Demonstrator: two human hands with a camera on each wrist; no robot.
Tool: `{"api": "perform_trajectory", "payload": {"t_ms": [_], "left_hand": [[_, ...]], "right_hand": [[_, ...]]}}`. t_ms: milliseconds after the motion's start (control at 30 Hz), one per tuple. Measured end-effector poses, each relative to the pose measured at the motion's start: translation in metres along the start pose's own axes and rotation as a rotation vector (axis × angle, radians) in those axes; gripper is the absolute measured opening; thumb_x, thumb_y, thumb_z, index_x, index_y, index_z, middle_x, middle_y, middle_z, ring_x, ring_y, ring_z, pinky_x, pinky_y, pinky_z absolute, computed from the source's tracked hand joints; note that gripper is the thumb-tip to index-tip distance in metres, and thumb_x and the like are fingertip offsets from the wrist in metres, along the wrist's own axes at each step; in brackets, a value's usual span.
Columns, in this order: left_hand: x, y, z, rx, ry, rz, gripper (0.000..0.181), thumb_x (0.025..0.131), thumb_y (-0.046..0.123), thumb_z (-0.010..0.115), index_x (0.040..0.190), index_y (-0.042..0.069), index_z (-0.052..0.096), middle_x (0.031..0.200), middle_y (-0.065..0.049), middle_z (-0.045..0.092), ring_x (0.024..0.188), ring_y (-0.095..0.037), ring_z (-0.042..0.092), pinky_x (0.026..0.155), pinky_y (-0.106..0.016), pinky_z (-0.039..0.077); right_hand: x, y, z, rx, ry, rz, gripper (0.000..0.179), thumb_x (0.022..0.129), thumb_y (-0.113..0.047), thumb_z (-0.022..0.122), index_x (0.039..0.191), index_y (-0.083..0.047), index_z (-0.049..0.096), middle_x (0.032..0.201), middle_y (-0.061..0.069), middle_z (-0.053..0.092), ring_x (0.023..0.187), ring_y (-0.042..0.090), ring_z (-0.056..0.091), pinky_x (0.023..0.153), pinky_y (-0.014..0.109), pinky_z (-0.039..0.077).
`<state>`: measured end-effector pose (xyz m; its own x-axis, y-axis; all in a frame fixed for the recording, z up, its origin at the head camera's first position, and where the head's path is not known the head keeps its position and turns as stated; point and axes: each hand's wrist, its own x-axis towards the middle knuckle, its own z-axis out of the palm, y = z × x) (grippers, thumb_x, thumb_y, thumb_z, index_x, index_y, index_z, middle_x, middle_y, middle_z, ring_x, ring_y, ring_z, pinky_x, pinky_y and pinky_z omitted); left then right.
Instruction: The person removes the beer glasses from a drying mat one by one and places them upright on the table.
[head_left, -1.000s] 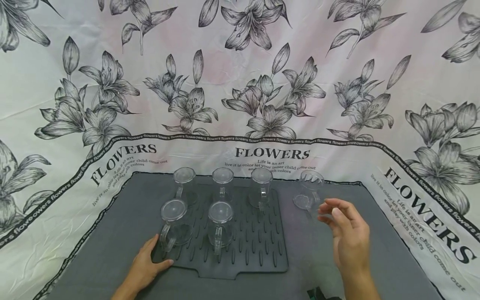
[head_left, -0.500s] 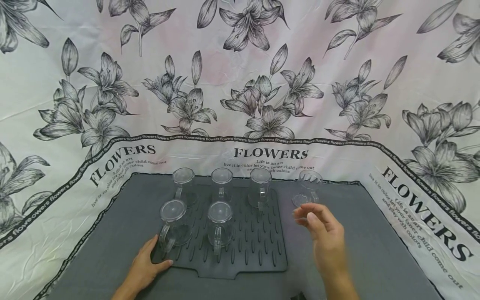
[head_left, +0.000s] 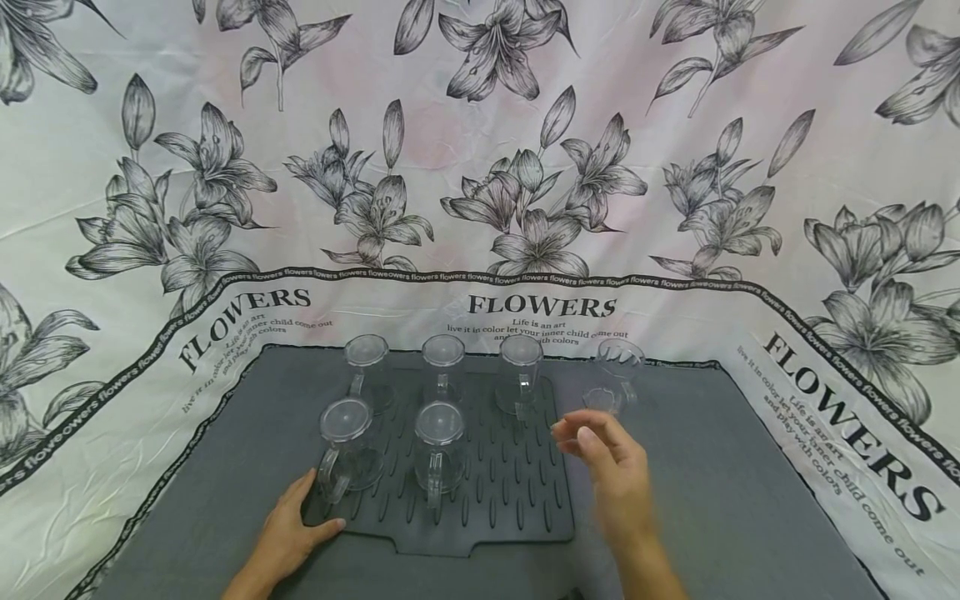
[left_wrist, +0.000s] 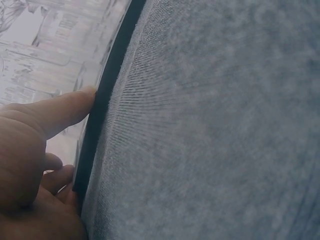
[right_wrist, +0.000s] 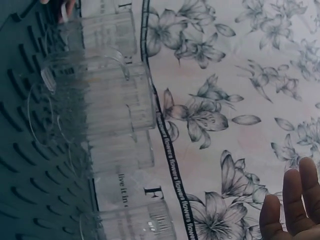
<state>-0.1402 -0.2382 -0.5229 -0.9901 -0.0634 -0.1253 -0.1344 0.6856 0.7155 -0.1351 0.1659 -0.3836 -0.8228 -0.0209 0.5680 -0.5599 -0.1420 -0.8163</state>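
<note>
Behind and to both sides of the grey tabletop [head_left: 750,483] spreads a white cloth [head_left: 442,150] printed with black lilies and faint pink patches. Above the tabletop's far edge runs a dark lettered band [head_left: 450,277].

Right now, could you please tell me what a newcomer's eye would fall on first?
Probably the floral backdrop that fills the head view's upper part. Next come five clear mugs on the dark ridged mat, with a sixth mug to its right. The left hand touches the mat's near left corner, while the right hand hovers by its right edge.
</note>
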Motion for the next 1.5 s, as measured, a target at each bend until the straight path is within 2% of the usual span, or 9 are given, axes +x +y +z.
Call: {"api": "perform_trajectory", "payload": {"t_ms": [167,433,633,967,1133,1333,1500], "left_hand": [[0.001,0.000,0.000,0.001,-0.003,-0.003,0.113,0.073,0.046,0.083,0.149,-0.008,0.020,0.147,-0.037,0.021,0.132,-0.056,0.019,0.100,-0.069,0.024],[0.000,0.000,0.001,0.001,-0.003,0.002,0.112,0.074,0.045,0.082,0.149,-0.009,0.019,0.146,-0.037,0.021,0.132,-0.057,0.020,0.100,-0.069,0.025],[0.000,0.001,0.001,0.007,-0.003,0.002,0.112,0.073,0.046,0.082,0.149,-0.009,0.020,0.146,-0.037,0.022,0.132,-0.057,0.020,0.099,-0.069,0.026],[-0.002,0.002,0.000,0.009,-0.004,0.012,0.110,0.074,0.043,0.082,0.149,-0.010,0.020,0.146,-0.038,0.023,0.131,-0.057,0.021,0.099,-0.069,0.026],[-0.001,0.002,0.000,0.001,-0.010,0.008,0.112,0.073,0.046,0.082,0.149,-0.010,0.020,0.146,-0.037,0.022,0.131,-0.057,0.020,0.099,-0.069,0.026],[-0.002,0.001,0.001,-0.002,-0.009,0.027,0.109,0.075,0.042,0.082,0.148,-0.011,0.020,0.145,-0.039,0.022,0.131,-0.058,0.021,0.099,-0.069,0.026],[-0.002,0.000,0.001,-0.002,-0.004,0.027,0.109,0.075,0.042,0.082,0.148,-0.011,0.020,0.145,-0.039,0.023,0.131,-0.058,0.021,0.099,-0.069,0.026]], "right_hand": [[-0.003,0.007,0.007,-0.048,-0.026,0.055,0.022,0.101,-0.004,0.045,0.108,0.013,0.056,0.097,0.023,0.063,0.093,0.028,0.062,0.082,0.035,0.052],[-0.008,0.019,0.021,-0.056,-0.061,0.050,0.019,0.100,0.000,0.045,0.107,0.010,0.060,0.096,0.022,0.064,0.091,0.024,0.063,0.078,0.035,0.053],[-0.010,0.031,0.028,-0.068,-0.076,0.118,0.019,0.100,-0.003,0.049,0.106,0.009,0.062,0.097,0.020,0.065,0.091,0.024,0.064,0.078,0.036,0.054],[-0.014,0.055,0.037,-0.087,-0.182,0.178,0.022,0.101,-0.008,0.048,0.110,0.005,0.063,0.100,0.016,0.067,0.095,0.022,0.063,0.081,0.034,0.053],[-0.017,0.068,0.045,-0.080,-0.197,0.237,0.022,0.100,-0.011,0.051,0.111,0.004,0.064,0.103,0.016,0.067,0.097,0.024,0.063,0.081,0.039,0.053],[-0.023,0.082,0.053,-0.111,-0.226,0.291,0.025,0.100,-0.014,0.051,0.113,0.004,0.063,0.106,0.014,0.067,0.102,0.025,0.062,0.083,0.033,0.051],[-0.025,0.091,0.057,-0.098,-0.256,0.317,0.029,0.101,-0.016,0.051,0.115,0.007,0.061,0.112,0.017,0.065,0.107,0.026,0.060,0.089,0.032,0.049]]}}
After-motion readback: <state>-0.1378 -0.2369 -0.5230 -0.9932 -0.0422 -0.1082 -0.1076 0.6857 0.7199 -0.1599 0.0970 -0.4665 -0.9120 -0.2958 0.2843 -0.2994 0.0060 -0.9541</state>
